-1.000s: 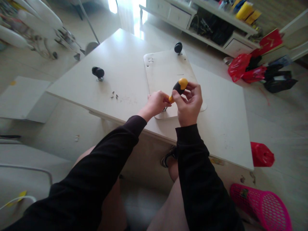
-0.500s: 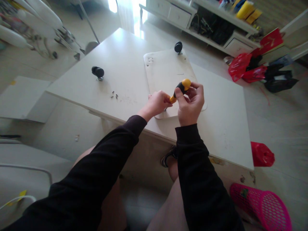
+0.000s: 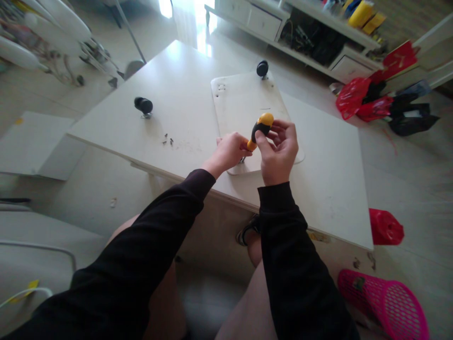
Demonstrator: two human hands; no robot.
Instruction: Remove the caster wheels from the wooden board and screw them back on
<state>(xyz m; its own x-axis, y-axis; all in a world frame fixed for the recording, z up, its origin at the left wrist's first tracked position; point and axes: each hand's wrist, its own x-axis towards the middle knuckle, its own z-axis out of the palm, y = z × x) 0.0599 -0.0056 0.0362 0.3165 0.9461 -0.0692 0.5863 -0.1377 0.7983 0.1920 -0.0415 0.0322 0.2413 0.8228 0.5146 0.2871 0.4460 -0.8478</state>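
Observation:
My right hand (image 3: 280, 153) is wrapped around a yellow and black screwdriver (image 3: 262, 126), its thumb along the black grip. The tool tilts, with its rounded end up and its lower end by the fingers of my left hand (image 3: 230, 151). Those fingers are closed in a pinch at the screwdriver's yellow neck. Both hands are over the near end of a white board (image 3: 244, 101) with rounded corners. A small metal piece (image 3: 242, 160) shows just below my left fingers; the rest of it is hidden. At the board's far corner stands a black caster wheel (image 3: 262, 69).
The board lies on a white table (image 3: 318, 189). Another caster (image 3: 144, 106) stands to the left, with several small screws (image 3: 168, 140) nearer to me. A pink mesh basket (image 3: 385, 302) is on the floor at right. Red bags (image 3: 350, 99) lie farther back, near a white cabinet (image 3: 265, 23).
The screwdriver has turned more upright, its rounded end shifting slightly left and up with my right hand's fingers. My left hand stays almost where it was.

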